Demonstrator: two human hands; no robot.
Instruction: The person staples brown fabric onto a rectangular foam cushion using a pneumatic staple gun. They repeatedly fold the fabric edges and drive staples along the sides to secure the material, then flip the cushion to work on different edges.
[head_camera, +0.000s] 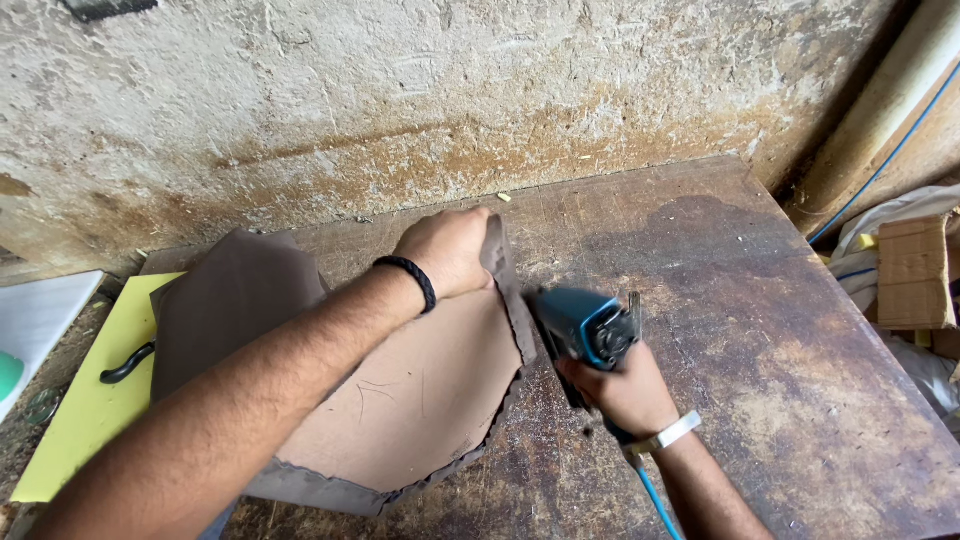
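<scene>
The left hand (450, 250) lies knuckles-up on the far edge of a stack of brown sheets (410, 400), its fingers curled down and pressing the top corner of the stack flat; a black braided band (408, 280) circles the wrist. The stack sits on a worn, stained wooden counter (760, 330), spreading from the hand toward 7 o'clock. The top sheet is lighter tan, and a darker brown layer shows around its ragged edge and off toward 9 o'clock.

The right hand (625, 390) is wrapped tight around the grip of a teal and black power cutter (585, 325), which rests at 3 o'clock from the stack with its nose touching the sheets' right edge. A white band (672, 433) is on this wrist, and a blue cord (660, 505) trails from the tool toward 6 o'clock.

At 9 o'clock from the stack a yellow board (80, 420) lies partly under the brown layers, with a small black handle (127, 363) on it. Behind the counter, at 12 o'clock, stands a rough plaster wall (400, 100). At 3 o'clock, past the counter's edge, sits a cardboard box (912, 272) among pale cloth and a thin blue line.
</scene>
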